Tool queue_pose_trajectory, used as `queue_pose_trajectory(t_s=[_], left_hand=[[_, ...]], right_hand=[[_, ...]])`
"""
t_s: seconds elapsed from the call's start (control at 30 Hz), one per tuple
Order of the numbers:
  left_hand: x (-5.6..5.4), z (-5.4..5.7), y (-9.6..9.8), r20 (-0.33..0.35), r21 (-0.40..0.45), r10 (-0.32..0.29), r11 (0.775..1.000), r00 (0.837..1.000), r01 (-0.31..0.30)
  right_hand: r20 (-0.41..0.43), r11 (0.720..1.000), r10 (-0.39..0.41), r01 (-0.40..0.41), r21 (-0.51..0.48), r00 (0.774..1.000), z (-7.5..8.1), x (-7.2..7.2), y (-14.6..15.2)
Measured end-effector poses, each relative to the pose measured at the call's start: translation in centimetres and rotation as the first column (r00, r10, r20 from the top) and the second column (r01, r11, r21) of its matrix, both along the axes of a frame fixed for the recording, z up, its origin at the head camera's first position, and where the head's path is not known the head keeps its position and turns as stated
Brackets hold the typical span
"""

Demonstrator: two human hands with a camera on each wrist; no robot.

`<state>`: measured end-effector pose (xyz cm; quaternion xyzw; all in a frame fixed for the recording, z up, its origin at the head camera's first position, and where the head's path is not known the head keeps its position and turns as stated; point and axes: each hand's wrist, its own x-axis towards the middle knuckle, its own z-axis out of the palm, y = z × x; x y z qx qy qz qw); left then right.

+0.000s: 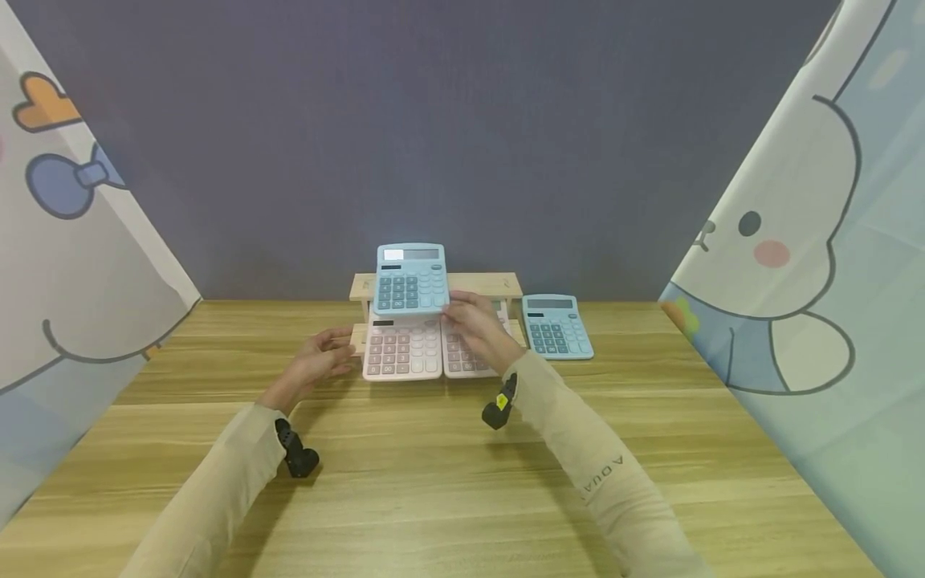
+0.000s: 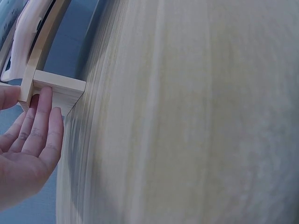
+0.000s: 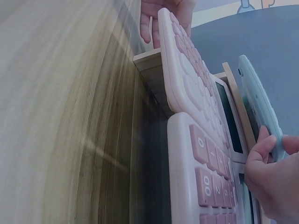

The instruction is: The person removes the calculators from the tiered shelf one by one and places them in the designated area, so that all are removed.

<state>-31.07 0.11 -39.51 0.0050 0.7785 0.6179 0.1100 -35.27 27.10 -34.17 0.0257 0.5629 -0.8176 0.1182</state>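
A light blue calculator [image 1: 412, 281] is pinched at its lower right corner by my right hand [image 1: 477, 321]. It overlaps the upper bar of a wooden rack [image 1: 484, 282] in the head view; the right wrist view shows it tilted, close to that bar. Two pink calculators, a left one [image 1: 401, 353] and a right one [image 3: 205, 182], lean side by side on the rack's lower tier. My right hand partly covers the right one. At the rack's left end, my left hand [image 2: 32, 144] holds the lower bar, thumb on one side and fingers on the other.
A second light blue calculator [image 1: 556, 327] lies on the wooden table [image 1: 405, 482], just right of the rack. A dark panel [image 1: 462, 144] rises behind. Cartoon-printed sheets hang at left [image 1: 94, 241] and right [image 1: 788, 209].
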Motion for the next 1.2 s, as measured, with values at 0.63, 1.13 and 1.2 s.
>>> queue_pose_trajectory(t_s=[0.63, 1.13, 1.2], left_hand=[[0.1, 0.0, 0.0, -0.016, -0.003, -0.017, 1.000, 1.000, 0.017], [0.3, 0.4, 0.1, -0.003, 0.001, -0.014, 1.000, 1.000, 0.014], [0.3, 0.3, 0.1, -0.002, 0.002, -0.015, 1.000, 1.000, 0.015]], right_hand=[[-0.028, 1.000, 0.022, -0.023, -0.016, 0.999, 0.1, 1.3, 2.2], [-0.035, 0.999, 0.014, -0.016, -0.035, 0.999, -0.3, 1.9, 5.0], [-0.035, 0.999, 0.014, -0.015, -0.032, 0.999, -0.3, 2.0, 5.5]])
